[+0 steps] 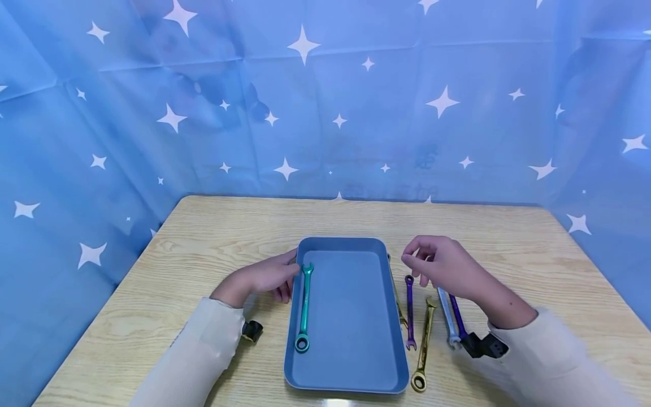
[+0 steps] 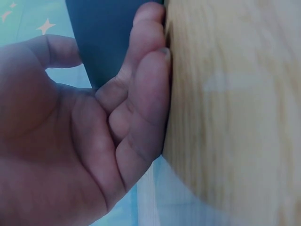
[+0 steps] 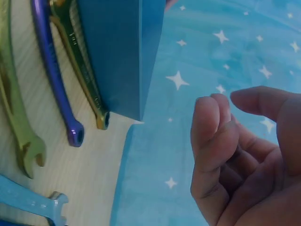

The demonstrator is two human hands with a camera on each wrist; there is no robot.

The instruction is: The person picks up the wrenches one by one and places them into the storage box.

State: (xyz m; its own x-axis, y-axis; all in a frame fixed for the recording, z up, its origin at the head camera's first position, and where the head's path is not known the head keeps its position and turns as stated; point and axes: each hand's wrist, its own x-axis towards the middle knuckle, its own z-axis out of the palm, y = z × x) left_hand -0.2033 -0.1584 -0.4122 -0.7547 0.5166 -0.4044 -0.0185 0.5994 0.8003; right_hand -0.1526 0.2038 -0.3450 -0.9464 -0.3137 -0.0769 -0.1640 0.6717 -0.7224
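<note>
A blue-grey tray (image 1: 351, 322) lies lengthwise on the table, with a green combination wrench (image 1: 305, 305) along its inner left side. My left hand (image 1: 272, 277) grips the tray's left wall, thumb at the rim and fingers against the outside (image 2: 150, 89). Above the wrenches to the right of the tray hovers my right hand (image 1: 442, 265), loosely curled with nothing in it. Below it lie a purple wrench (image 1: 409, 314), a large gold wrench (image 1: 425, 345) and a silver wrench (image 1: 448, 319). A thinner gold wrench (image 3: 82, 70) sits against the tray's right wall, partly hidden.
Another purple wrench (image 1: 458, 316) is partly covered by the right wrist's black camera (image 1: 480, 345). The wood-grain table (image 1: 168, 282) ends at a blue star-patterned cloth (image 1: 335, 141) hanging behind and at both sides.
</note>
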